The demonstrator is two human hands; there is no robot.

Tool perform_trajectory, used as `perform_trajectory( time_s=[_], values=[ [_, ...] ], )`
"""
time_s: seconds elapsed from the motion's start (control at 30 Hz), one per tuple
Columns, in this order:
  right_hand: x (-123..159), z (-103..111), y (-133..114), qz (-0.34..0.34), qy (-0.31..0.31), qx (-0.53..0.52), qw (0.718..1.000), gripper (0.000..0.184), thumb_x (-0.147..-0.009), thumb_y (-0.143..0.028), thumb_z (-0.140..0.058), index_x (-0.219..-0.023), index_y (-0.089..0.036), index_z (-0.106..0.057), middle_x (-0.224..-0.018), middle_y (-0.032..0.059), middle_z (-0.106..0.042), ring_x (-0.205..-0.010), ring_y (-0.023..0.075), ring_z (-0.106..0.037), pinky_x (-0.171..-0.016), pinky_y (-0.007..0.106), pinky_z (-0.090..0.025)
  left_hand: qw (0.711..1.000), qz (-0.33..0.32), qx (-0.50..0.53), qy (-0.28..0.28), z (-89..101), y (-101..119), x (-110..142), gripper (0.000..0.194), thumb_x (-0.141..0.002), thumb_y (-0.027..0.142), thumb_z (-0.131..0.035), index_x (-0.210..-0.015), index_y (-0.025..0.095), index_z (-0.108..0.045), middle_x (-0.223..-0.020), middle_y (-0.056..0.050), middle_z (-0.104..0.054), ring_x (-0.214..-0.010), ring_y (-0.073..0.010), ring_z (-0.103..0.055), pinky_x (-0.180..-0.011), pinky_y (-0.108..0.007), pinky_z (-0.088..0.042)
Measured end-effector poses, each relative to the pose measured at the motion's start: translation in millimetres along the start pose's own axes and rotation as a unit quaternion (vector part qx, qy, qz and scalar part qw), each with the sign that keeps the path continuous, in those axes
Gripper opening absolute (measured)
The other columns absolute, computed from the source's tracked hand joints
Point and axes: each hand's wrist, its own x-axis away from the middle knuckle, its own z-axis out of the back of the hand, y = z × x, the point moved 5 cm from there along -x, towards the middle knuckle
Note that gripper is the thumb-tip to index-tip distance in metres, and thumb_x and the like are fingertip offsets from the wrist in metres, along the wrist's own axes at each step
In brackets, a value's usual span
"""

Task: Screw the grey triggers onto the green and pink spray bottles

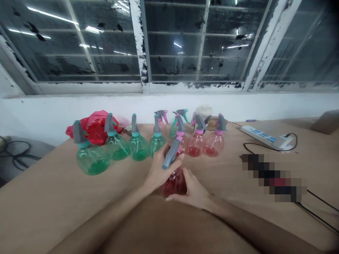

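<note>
Between both hands, near the table's front, is a pink spray bottle (174, 183) with a grey trigger head and a red-tinted lower body. My left hand (160, 165) is closed round its neck, just below the head. Its lower body is gripped from the right by my right hand (195, 190), thumb in front. Behind it stand other pink bottles (194, 146) with red liquid. To the left runs a row of green spray bottles (92, 160) with green liquid and grey heads. Part of the held bottle is hidden by my fingers.
A red plastic bag (92, 125) lies behind the green bottles. A white tub (205, 112) stands by the wall. At right are a white power strip (262, 135) with a plug, a pixelated dark object (272, 178) and black cables. A brown box (328, 121) sits far right.
</note>
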Motion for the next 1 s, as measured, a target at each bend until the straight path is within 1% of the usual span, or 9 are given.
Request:
perform_trajectory(
  time_s=[0.17,0.3,0.4,0.5,0.6,0.7,0.8,1.0],
  values=[
    [0.8,-2.1,-2.0,-0.001,-0.012,-0.022,1.0,0.09,-0.062,-0.049,-0.081,-0.136,-0.022,-0.037,-0.128,0.0128,-0.055,-0.12,0.0313,-0.053,-0.099,0.051,-0.045,1.0,0.005,-0.012,-0.006,0.7,2.4,-1.5,0.014,-0.081,0.029,-0.061,-0.082,0.018,-0.052,-0.071,0.002,-0.055,-0.064,-0.0126,-0.052,-0.06,-0.025,-0.04],
    [2.7,-3.0,-1.1,-0.026,-0.005,-0.023,0.999,0.089,-0.058,-0.05,-0.083,-0.131,-0.021,-0.041,-0.126,0.0126,-0.057,-0.118,0.0314,-0.055,-0.097,0.05,-0.046,1.0,0.008,-0.023,-0.003,1.9,4.7,-1.3,0.013,-0.079,0.026,-0.061,-0.076,0.018,-0.05,-0.066,0.004,-0.052,-0.059,-0.0114,-0.049,-0.057,-0.025,-0.038],
    [3.1,-2.1,-3.8,-0.03,0.004,-0.02,0.999,0.087,-0.055,-0.049,-0.085,-0.127,-0.02,-0.044,-0.121,0.0124,-0.058,-0.114,0.0311,-0.056,-0.096,0.05,-0.046,1.0,0.009,-0.018,-0.01,1.6,4.1,-1.6,0.014,-0.082,0.029,-0.059,-0.078,0.018,-0.051,-0.066,0.004,-0.05,-0.059,-0.0113,-0.048,-0.056,-0.024,-0.037],
    [2.3,-0.6,-6.8,-0.025,0.006,-0.009,1.0,0.085,-0.055,-0.049,-0.085,-0.125,-0.02,-0.046,-0.117,0.0121,-0.06,-0.111,0.0316,-0.056,-0.094,0.05,-0.047,1.0,0.001,-0.01,0.0,2.2,3.0,-1.6,0.015,-0.084,0.032,-0.058,-0.08,0.018,-0.053,-0.067,0.004,-0.05,-0.061,-0.0113,-0.048,-0.057,-0.024,-0.039],
    [1.7,0.4,-7.2,-0.017,0.005,0.001,1.0,0.085,-0.055,-0.049,-0.085,-0.126,-0.021,-0.046,-0.115,0.0114,-0.06,-0.109,0.0318,-0.057,-0.091,0.05,-0.048,1.0,-0.011,-0.018,0.007,2.1,3.3,0.2,0.014,-0.084,0.032,-0.058,-0.081,0.019,-0.054,-0.067,0.004,-0.051,-0.061,-0.0113,-0.05,-0.059,-0.025,-0.041],
    [2.0,0.0,-5.1,-0.013,0.004,0.009,1.0,0.087,-0.055,-0.049,-0.085,-0.127,-0.021,-0.046,-0.116,0.012,-0.059,-0.11,0.032,-0.056,-0.092,0.05,-0.048,0.999,-0.017,-0.026,0.011,1.7,4.7,2.8,0.012,-0.084,0.031,-0.058,-0.084,0.019,-0.056,-0.067,0.004,-0.054,-0.062,-0.012,-0.052,-0.059,-0.025,-0.042],
    [2.4,-0.6,-2.0,-0.025,0.003,-0.001,1.0,0.086,-0.056,-0.049,-0.084,-0.126,-0.019,-0.046,-0.118,0.0122,-0.059,-0.111,0.0311,-0.057,-0.093,0.049,-0.048,1.0,-0.018,-0.021,0.015,1.4,5.4,4.1,0.012,-0.084,0.03,-0.059,-0.086,0.018,-0.057,-0.069,0.003,-0.057,-0.065,-0.0126,-0.054,-0.059,-0.025,-0.043],
    [2.4,-0.6,-2.8,-0.033,-0.007,-0.026,0.999,0.087,-0.056,-0.048,-0.084,-0.129,-0.022,-0.044,-0.122,0.0119,-0.059,-0.113,0.0315,-0.057,-0.094,0.051,-0.048,1.0,-0.002,-0.004,-0.005,0.7,6.2,1.8,0.012,-0.084,0.029,-0.059,-0.086,0.018,-0.055,-0.071,0.002,-0.056,-0.064,-0.0125,-0.053,-0.058,-0.025,-0.041]
  ],
)
